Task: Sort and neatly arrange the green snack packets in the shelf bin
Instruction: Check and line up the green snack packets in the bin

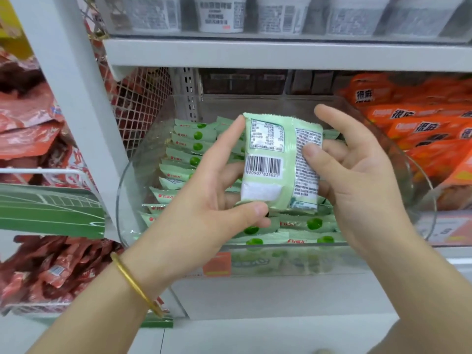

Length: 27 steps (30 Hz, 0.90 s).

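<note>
A pale green snack packet (pixel 270 159) is held upright above the clear shelf bin (pixel 132 175), its back with barcode and print facing me. My left hand (pixel 204 200) grips it from the left, index finger along its side and thumb under its lower edge. My right hand (pixel 357 169) holds its right side, thumb pressed on the printed panel, fingers behind. Below, several green packets (pixel 189 149) stand in a row on edge along the bin's left side, and others (pixel 306 223) lie flat at the front.
Orange snack packets (pixel 419 129) fill the neighbouring bin on the right. Red packets (pixel 28 118) hang and pile behind the white upright post (pixel 84 123) on the left. White cup containers (pixel 219 14) stand on the shelf above. An orange price tag (pixel 217 264) sits on the bin's front.
</note>
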Tool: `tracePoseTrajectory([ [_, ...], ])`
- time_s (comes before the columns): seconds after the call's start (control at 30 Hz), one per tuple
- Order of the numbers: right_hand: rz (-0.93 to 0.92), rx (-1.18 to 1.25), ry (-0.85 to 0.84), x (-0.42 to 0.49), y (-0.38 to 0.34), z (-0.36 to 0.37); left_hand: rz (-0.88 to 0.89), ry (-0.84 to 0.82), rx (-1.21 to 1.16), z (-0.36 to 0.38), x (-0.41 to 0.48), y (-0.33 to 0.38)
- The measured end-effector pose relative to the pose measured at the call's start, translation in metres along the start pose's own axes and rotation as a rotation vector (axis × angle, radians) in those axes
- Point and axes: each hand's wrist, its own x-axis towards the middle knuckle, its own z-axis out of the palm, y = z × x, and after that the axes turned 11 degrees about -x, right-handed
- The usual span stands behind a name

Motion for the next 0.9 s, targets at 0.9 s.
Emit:
tracePoseTrajectory([
  [0.9, -0.106, -0.130, -0.088, 0.004, -0.004, 0.013, -0.068, 0.564, 0.202, -0.023, 0.010, 0.005],
])
